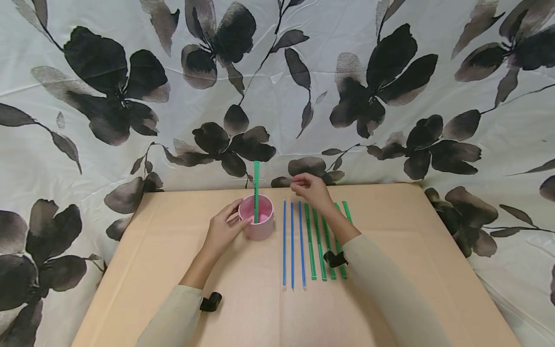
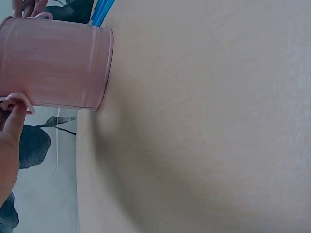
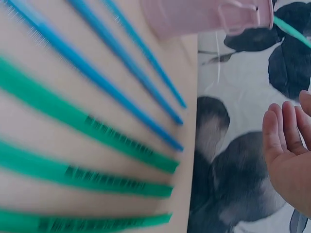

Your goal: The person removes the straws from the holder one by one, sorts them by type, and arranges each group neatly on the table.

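My left hand (image 1: 222, 230) grips a small pink metal bucket (image 1: 260, 232) by its side, near the table's back edge. In the left wrist view, a finger touches the looped ear (image 2: 19, 99) on the bucket's wall. One flat green strip with dark markings (image 1: 256, 185) stands upright in the bucket, rising well above the rim. My right hand (image 1: 312, 192) is raised to the right of the bucket with relaxed fingers and nothing in them. Below it lie three thin blue sticks (image 1: 292, 246) and, under the right forearm, several flat green strips (image 1: 318, 243).
The sticks and strips lie side by side, lengthwise, on a tan table (image 1: 243, 299). A white cloth with dark flowers (image 1: 303, 154) hangs behind the table and shows at both sides. Each sleeve end carries a small black device (image 1: 211, 302).
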Action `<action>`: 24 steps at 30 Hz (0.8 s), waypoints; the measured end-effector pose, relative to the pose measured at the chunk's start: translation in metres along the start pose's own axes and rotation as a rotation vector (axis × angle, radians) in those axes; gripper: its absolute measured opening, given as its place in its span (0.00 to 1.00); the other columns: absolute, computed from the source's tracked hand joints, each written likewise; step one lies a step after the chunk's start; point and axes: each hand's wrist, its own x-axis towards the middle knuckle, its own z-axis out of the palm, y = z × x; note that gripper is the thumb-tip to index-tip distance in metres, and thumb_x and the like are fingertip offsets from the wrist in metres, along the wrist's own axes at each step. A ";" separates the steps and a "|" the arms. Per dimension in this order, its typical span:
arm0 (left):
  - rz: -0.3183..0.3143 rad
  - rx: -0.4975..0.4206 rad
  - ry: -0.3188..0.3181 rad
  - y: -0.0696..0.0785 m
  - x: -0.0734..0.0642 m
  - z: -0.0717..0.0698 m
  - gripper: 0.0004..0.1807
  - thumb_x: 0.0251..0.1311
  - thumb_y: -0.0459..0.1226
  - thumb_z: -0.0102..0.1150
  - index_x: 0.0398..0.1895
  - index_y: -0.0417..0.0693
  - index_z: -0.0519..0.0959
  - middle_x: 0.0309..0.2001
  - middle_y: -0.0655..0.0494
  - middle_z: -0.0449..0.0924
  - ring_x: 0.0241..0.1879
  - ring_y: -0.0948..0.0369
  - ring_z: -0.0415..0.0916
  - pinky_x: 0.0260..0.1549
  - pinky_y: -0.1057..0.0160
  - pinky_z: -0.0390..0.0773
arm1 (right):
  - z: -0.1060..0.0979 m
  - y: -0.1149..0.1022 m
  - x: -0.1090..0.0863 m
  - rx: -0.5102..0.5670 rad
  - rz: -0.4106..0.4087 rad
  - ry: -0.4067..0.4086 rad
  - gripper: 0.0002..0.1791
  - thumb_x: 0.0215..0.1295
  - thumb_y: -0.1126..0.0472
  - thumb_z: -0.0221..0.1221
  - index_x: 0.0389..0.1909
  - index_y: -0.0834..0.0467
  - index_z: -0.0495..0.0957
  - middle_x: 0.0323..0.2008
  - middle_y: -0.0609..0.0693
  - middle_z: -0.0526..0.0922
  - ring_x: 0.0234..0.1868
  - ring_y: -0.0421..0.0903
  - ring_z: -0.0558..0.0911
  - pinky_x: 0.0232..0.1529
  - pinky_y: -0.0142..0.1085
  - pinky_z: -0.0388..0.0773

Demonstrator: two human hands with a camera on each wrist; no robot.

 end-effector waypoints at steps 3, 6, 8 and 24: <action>0.008 -0.001 0.001 -0.013 0.004 0.001 0.38 0.61 0.32 0.73 0.73 0.34 0.69 0.71 0.36 0.71 0.70 0.40 0.71 0.66 0.53 0.78 | 0.013 -0.004 0.007 0.015 -0.008 -0.008 0.17 0.72 0.61 0.65 0.58 0.63 0.81 0.50 0.61 0.87 0.47 0.50 0.87 0.51 0.39 0.90; 0.015 -0.006 0.007 -0.015 0.004 0.000 0.37 0.60 0.35 0.74 0.73 0.38 0.70 0.71 0.38 0.72 0.69 0.41 0.72 0.65 0.57 0.79 | 0.026 -0.011 0.013 0.032 -0.013 -0.034 0.18 0.72 0.61 0.65 0.59 0.63 0.81 0.50 0.60 0.87 0.48 0.50 0.87 0.50 0.35 0.89; 0.014 -0.007 0.007 -0.015 0.004 0.000 0.37 0.61 0.36 0.74 0.73 0.39 0.71 0.71 0.39 0.72 0.70 0.41 0.72 0.64 0.60 0.79 | 0.035 -0.015 0.016 0.038 -0.020 -0.049 0.18 0.72 0.61 0.65 0.59 0.63 0.81 0.49 0.60 0.88 0.48 0.50 0.88 0.50 0.35 0.89; 0.042 0.008 0.006 -0.016 0.002 0.001 0.36 0.62 0.37 0.73 0.73 0.41 0.71 0.70 0.41 0.74 0.69 0.44 0.73 0.63 0.63 0.80 | 0.080 -0.026 0.039 0.044 -0.058 -0.088 0.17 0.71 0.62 0.65 0.56 0.66 0.80 0.47 0.62 0.87 0.47 0.53 0.88 0.48 0.36 0.90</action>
